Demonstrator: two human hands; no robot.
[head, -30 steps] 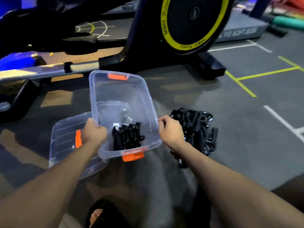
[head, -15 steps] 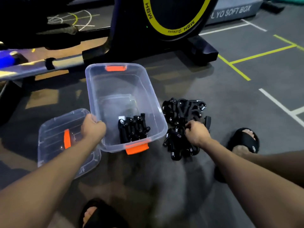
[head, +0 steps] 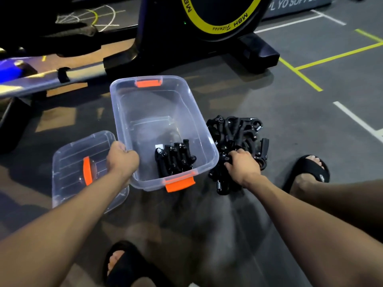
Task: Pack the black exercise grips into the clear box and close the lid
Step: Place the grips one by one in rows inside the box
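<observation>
A clear plastic box [head: 124,125] with orange latches sits open on the grey floor. Several black exercise grips [head: 176,160] lie in its near end. My left hand [head: 122,160] grips the box's left rim. To the right of the box is a pile of black exercise grips [head: 236,131] on the floor. My right hand [head: 242,166] lies on the near part of that pile with its fingers curled round grips. The clear lid [head: 70,162] with an orange handle lies on the floor to the left of the box.
An exercise bike [head: 207,15] with a yellow-ringed wheel stands just behind the box, its base feet on the floor. My feet in black sandals [head: 306,170] are at the right and at the bottom edge. Coloured lines mark the floor at right.
My right hand left the box's right rim and went down onto the pile of grips. The view shifted down, and the left hand stayed on the box's rim.
</observation>
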